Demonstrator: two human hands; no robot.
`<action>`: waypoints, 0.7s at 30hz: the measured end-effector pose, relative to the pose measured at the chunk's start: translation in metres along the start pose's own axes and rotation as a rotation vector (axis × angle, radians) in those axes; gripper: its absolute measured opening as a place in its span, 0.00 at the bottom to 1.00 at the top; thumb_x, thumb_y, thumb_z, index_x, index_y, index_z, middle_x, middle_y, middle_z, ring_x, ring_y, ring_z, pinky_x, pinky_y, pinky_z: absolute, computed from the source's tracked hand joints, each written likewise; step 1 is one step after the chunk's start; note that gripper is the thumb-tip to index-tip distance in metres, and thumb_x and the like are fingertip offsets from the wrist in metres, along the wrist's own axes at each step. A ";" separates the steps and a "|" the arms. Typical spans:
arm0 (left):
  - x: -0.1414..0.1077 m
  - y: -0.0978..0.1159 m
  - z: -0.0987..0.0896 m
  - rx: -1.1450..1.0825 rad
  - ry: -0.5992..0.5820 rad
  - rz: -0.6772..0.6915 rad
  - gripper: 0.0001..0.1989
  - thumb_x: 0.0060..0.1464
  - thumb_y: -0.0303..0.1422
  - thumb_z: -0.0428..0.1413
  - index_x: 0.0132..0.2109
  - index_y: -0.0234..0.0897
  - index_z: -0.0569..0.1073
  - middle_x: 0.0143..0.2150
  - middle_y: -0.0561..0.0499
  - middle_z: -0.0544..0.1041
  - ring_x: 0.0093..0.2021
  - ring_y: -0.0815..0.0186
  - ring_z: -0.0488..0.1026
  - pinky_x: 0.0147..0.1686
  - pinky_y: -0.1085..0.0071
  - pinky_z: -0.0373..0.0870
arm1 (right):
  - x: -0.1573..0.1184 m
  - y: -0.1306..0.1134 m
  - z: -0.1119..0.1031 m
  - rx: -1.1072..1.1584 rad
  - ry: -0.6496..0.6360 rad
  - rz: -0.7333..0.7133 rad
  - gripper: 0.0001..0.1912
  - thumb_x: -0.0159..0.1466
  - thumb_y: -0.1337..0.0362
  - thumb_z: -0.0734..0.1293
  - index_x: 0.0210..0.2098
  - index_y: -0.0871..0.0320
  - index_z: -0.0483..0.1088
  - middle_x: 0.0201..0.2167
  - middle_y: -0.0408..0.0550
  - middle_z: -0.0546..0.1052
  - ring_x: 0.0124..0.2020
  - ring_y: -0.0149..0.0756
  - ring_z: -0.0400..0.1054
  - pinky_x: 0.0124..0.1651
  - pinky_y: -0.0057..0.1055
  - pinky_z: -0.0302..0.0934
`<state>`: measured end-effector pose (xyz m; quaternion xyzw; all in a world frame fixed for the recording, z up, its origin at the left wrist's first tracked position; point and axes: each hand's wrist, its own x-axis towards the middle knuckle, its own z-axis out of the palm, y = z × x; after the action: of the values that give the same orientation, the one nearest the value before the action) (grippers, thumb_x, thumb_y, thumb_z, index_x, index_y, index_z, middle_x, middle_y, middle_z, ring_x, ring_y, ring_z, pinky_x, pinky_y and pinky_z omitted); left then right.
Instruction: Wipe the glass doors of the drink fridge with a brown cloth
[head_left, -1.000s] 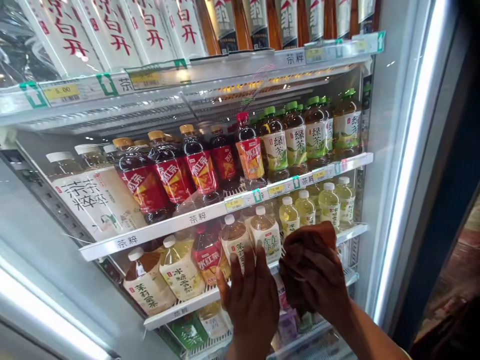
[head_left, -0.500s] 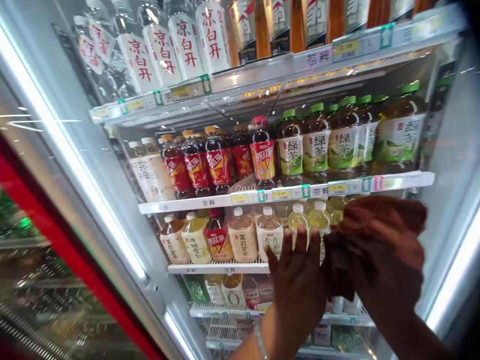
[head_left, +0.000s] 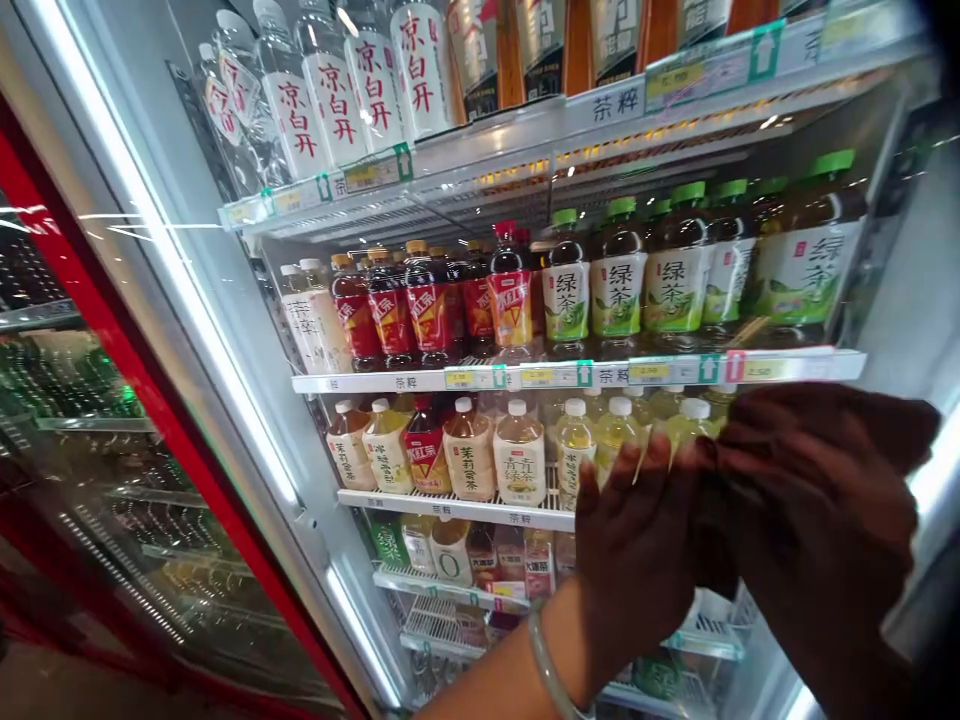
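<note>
My right hand (head_left: 832,530) is closed around a dark brown cloth (head_left: 716,545), part of which bunches above the knuckles. Beside it my left hand (head_left: 637,550), with a pale bangle (head_left: 546,650) at the wrist, has its fingers stretched out and slightly apart. The left fingertips come close to the cloth; whether they touch it I cannot tell. Both hands are raised in front of a lit drinks cooler. Behind them stand white-capped bottles of yellow drink (head_left: 619,425), partly hidden by the left hand.
Above the hands, a shelf edge (head_left: 570,375) with price tags carries red-labelled tea bottles (head_left: 430,310) and green-capped tea bottles (head_left: 621,280). Clear water bottles (head_left: 373,90) stand on the top shelf. At left is a red-framed glass door (head_left: 187,510). Lower wire racks hold more drinks.
Both hands and the cloth have shifted to the right in view. The view has turned slightly, showing more of the red-framed door at left. The right hand still grips the cloth.
</note>
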<state>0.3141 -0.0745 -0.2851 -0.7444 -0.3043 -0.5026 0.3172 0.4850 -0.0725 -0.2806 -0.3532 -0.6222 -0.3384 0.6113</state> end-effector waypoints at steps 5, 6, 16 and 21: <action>0.012 0.016 0.010 -0.066 0.026 -0.046 0.31 0.71 0.30 0.48 0.77 0.29 0.57 0.74 0.42 0.69 0.82 0.62 0.47 0.81 0.56 0.34 | -0.009 0.001 0.002 -0.022 0.010 -0.024 0.09 0.68 0.66 0.71 0.47 0.55 0.78 0.56 0.53 0.79 0.64 0.52 0.72 0.72 0.58 0.64; 0.012 0.019 0.012 -0.082 0.003 -0.030 0.31 0.71 0.31 0.48 0.77 0.29 0.57 0.74 0.43 0.70 0.82 0.62 0.47 0.81 0.56 0.34 | -0.019 0.006 -0.002 -0.017 -0.034 -0.043 0.09 0.68 0.66 0.71 0.48 0.55 0.78 0.56 0.53 0.80 0.63 0.51 0.73 0.72 0.56 0.64; 0.024 0.057 0.033 -0.099 -0.039 0.027 0.34 0.67 0.28 0.51 0.77 0.31 0.57 0.77 0.48 0.64 0.83 0.63 0.42 0.81 0.55 0.26 | 0.011 0.043 -0.038 -0.139 0.133 0.106 0.16 0.68 0.61 0.72 0.55 0.55 0.79 0.63 0.55 0.75 0.73 0.59 0.61 0.75 0.63 0.56; 0.013 0.060 0.036 -0.094 -0.062 0.078 0.34 0.66 0.30 0.51 0.77 0.31 0.59 0.77 0.47 0.64 0.82 0.60 0.46 0.82 0.53 0.31 | -0.054 0.053 -0.045 -0.023 -0.111 -0.024 0.17 0.68 0.68 0.70 0.56 0.50 0.77 0.60 0.49 0.78 0.65 0.52 0.71 0.73 0.63 0.60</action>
<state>0.3842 -0.0819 -0.2936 -0.7849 -0.2608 -0.4803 0.2918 0.5541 -0.0847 -0.3345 -0.3710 -0.6554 -0.3326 0.5677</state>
